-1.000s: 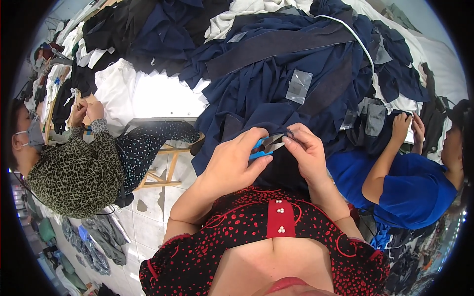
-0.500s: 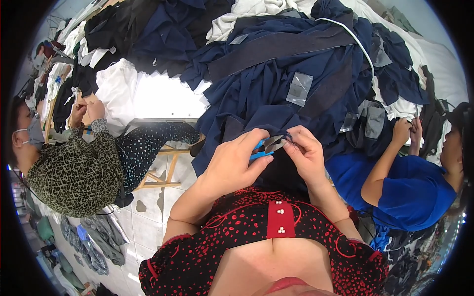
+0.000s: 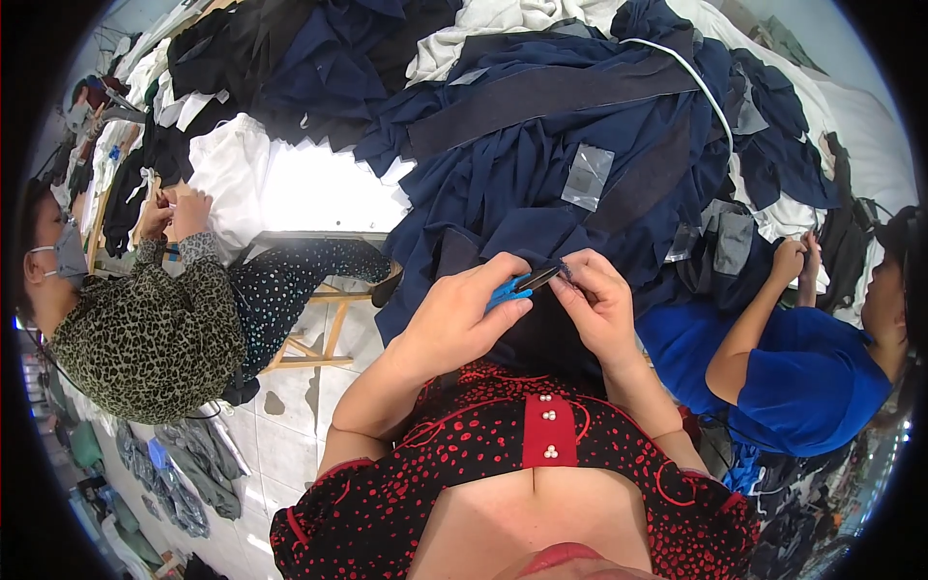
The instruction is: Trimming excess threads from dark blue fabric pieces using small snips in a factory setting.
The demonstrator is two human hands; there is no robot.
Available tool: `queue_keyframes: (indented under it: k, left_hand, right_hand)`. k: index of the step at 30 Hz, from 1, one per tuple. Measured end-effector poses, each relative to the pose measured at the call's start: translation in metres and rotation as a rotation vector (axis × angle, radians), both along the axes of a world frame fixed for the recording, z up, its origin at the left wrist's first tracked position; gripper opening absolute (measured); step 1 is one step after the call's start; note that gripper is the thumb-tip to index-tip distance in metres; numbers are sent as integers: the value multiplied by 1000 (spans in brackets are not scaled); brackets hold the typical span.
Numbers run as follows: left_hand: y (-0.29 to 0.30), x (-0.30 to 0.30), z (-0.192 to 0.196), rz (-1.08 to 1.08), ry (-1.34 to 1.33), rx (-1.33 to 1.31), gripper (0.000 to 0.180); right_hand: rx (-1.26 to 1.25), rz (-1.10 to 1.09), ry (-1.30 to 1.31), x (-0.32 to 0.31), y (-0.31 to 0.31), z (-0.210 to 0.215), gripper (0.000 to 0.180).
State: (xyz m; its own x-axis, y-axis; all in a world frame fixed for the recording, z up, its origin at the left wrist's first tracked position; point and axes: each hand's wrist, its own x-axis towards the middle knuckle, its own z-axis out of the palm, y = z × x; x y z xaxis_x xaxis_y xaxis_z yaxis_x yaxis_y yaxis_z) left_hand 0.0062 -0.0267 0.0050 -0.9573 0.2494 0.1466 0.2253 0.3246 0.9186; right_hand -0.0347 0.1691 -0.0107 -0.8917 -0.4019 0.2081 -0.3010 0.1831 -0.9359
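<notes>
My left hand (image 3: 459, 314) is closed around small thread snips (image 3: 507, 293) with blue handles. Their dark blades are together and point toward my right hand (image 3: 601, 302). That hand pinches the edge of a navy cloth (image 3: 541, 228), with a dark bit of it showing at the fingertips. The blade tips reach the pinched edge; whether they touch it I cannot tell. From my fingers the navy cloth runs into a large heap in front of me, with broad dark strips (image 3: 541, 104) lying over it.
A small clear plastic packet (image 3: 587, 177) lies on the heap, and a white cord (image 3: 691, 72) curves across it. Left stands a white tabletop (image 3: 324, 193) beside white cloth (image 3: 227, 159). One person in leopard print (image 3: 145, 329) sits left; another in blue (image 3: 807, 377) works at right.
The snips' blades were apart and have come together by the pinched edge. My hands stay nearly in place. Both people beside me have shifted their hands slightly.
</notes>
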Motion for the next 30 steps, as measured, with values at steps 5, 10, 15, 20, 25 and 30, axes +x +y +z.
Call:
queue_keyframes:
  k: [5, 10, 15, 20, 25, 30]
  left_hand:
    - [1, 0, -1, 3, -56, 28, 25]
    - [1, -2, -4, 10, -67, 31, 23]
    - [0, -3, -4, -3, -117, 50, 22]
    - [0, -5, 1, -37, -173, 100, 24]
    - [0, -4, 2, -25, -85, 56, 26]
    - [1, -6, 7, 122, -34, 23, 26]
  right_hand:
    - [13, 3, 58, 0, 1, 0, 9]
    - [49, -9, 89, -2, 2, 0, 9]
    - [-56, 39, -14, -5, 5, -6, 9]
    - [-101, 49, -86, -5, 7, -7, 8]
    - [-123, 72, -106, -6, 8, -7, 8]
    - [-160, 102, -192, -6, 8, -9, 8]
